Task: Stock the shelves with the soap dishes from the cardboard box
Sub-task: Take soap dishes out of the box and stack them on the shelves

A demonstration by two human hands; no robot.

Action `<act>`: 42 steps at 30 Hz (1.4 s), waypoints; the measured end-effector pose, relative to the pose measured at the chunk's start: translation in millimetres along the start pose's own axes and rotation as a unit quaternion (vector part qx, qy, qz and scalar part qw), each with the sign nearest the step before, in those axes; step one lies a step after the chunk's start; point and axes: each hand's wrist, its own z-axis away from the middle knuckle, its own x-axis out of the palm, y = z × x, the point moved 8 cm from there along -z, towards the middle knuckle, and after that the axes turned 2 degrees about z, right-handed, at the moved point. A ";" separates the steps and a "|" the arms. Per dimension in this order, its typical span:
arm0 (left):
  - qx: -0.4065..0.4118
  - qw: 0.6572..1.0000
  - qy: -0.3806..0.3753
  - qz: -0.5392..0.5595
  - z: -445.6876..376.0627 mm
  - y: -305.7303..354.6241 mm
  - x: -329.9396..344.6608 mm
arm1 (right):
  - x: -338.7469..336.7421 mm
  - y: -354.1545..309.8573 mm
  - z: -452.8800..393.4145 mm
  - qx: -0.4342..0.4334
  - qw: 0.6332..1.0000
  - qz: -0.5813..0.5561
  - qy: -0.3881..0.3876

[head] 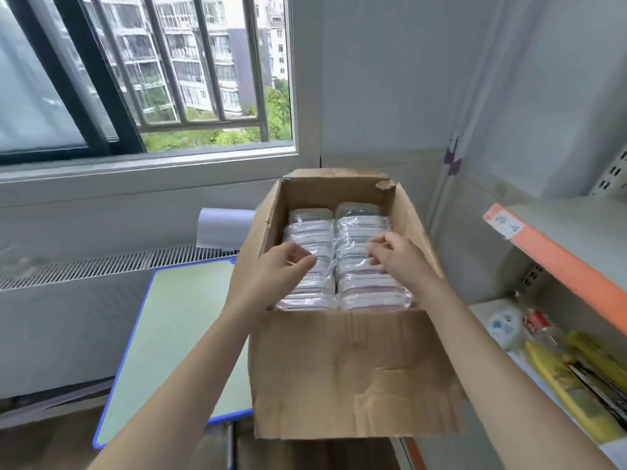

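**Both hands in the box, fingers on the wrapped dishes**

I reach both bare arms forward and slightly inward, so they meet over the open box (353,371). My left hand (285,266) comes in over the box's left wall, wrist bent down, fingers curled and pointing right across the left row. The fingertips rest on the plastic wrap there; I cannot tell whether they pinch it or only touch. My right hand (397,256) comes in from the right side, knuckles up, fingers bent and drawn together at the wrap of the right row, near the seam between the rows. It looks like a light pinch on the film, but blur hides the grip, so I cannot say it has closed on anything. The two hands are near each other but apart, with the seam between them.

The dishes (359,286) lie in the box in two rows side by side, each wrapped in clear plastic, packed tight and filling it nearly to the rim. None is lifted out.

The box stands partly on the desk (176,334), whose green top has a blue edge, its right part overhanging toward the shelves (556,259). The upper shelf has an orange edge strip; the lower one holds yellow packets (570,378). A window (146,72) is ahead on the left.
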 end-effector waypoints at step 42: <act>0.165 0.955 -0.135 -0.204 -139.9 22.5 102.0 | -0.7 27.8 -32.6 -0.013 0.970 0.213 -0.114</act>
